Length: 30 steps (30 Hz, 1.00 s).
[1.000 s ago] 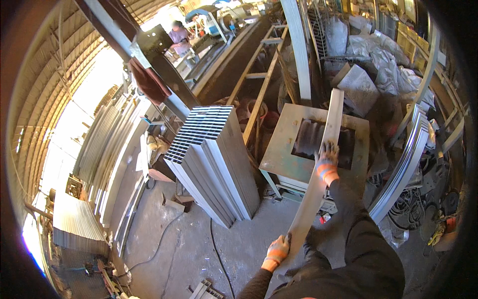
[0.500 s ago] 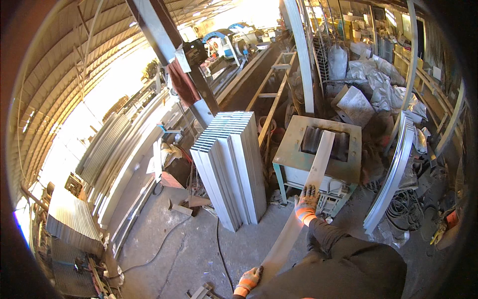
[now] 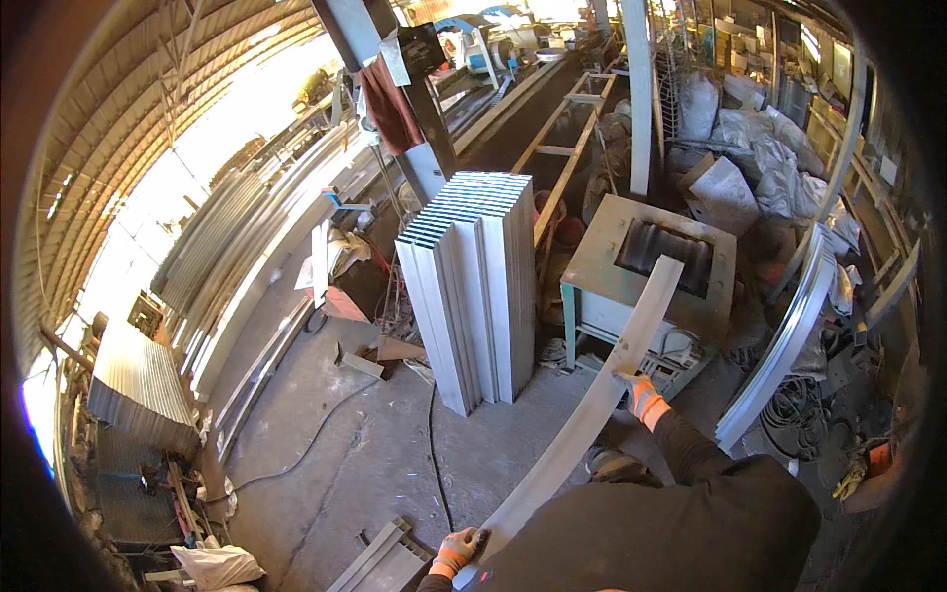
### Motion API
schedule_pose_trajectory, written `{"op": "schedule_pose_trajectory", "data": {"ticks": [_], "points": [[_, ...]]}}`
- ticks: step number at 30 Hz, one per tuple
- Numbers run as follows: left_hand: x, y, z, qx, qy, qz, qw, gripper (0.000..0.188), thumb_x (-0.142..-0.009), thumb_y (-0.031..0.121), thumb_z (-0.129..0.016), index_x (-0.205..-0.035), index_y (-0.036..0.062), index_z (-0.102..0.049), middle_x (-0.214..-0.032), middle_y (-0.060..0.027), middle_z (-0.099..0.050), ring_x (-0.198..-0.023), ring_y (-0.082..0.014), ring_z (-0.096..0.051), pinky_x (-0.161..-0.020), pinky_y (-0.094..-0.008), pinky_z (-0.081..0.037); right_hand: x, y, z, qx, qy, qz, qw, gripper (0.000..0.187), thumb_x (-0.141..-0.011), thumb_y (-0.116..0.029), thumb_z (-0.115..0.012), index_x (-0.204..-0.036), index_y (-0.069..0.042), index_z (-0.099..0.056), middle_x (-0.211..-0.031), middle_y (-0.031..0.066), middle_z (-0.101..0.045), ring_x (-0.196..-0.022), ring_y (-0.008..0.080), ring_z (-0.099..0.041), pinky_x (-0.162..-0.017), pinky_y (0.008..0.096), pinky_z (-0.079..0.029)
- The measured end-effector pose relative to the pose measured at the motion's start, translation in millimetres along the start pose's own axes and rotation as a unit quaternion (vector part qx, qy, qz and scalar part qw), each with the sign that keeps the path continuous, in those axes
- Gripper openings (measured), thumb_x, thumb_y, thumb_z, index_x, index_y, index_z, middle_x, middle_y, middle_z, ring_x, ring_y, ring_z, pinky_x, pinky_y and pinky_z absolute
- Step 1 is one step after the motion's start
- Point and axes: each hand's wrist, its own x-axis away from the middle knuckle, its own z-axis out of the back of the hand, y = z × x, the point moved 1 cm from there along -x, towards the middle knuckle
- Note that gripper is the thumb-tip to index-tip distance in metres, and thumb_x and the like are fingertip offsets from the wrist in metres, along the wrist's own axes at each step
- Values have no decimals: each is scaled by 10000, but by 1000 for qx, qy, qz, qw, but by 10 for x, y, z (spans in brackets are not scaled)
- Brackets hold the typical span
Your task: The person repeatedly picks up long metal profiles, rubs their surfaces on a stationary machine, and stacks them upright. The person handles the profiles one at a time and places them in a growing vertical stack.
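Observation:
A long, flat, pale metal strip (image 3: 582, 449) slants from beside my body up to the machine. My left hand (image 3: 458, 551), in an orange and grey work glove with dark fingertips, is closed on the left edge near the strip's lower end. Farther up, my right hand (image 3: 643, 397) grips its right edge, with fingers partly hidden at the metal. The strip's far end overlaps the front of the machine's top plate in view; whether it touches cannot be made out. Dark ridged rollers (image 3: 663, 259) show in an opening of the green-grey machine (image 3: 599, 259).
Left of the machine stands a tall upright stack of metal profiles (image 3: 464, 306). Curved metal strips (image 3: 779, 340) lean at the right, near coiled cable (image 3: 794, 409). A cable (image 3: 434, 464) crosses the floor. Short profiles (image 3: 380, 562) lie near my left hand.
My right hand has gone from lying flat on the strip to gripping its right edge. The strip's far end has drawn back from over the rollers. The view has shifted.

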Motion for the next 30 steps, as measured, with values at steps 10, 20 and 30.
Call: {"op": "schedule_pose_trajectory", "data": {"ticks": [10,20,30], "points": [[-2172,2834,777,-56,188,-230,953,1288,-795,738,-899,-1677,-51,-391,-1687,-317,-477,-1554,-514,-466,-1280,-589,-402,-251,-660,-1279,22,-6,85,996,547,-793,-98,-1016,-1277,-1,-779,-1176,85,-820,-1033,195,-764,-925,355,-638],[-3661,4762,1006,-79,303,-337,888,1230,-716,398,-989,-1678,-49,-365,-1456,-272,-590,-1317,-454,-609,-1101,-552,-511,-527,-1802,-1312,138,-205,86,965,581,-960,11,-828,-1483,-39,-580,-1179,111,-782,-1155,218,-755,-956,375,-659],[-4249,4103,1118,-32,298,-369,880,996,-746,237,-897,-1596,-58,-470,-1491,-311,-592,-1321,-531,-620,-1117,-581,-525,-843,-3682,-1099,-24,-248,284,926,318,-996,-3,-831,-1295,-28,-726,-1139,50,-759,-1035,141,-698,-863,317,-584]]}}
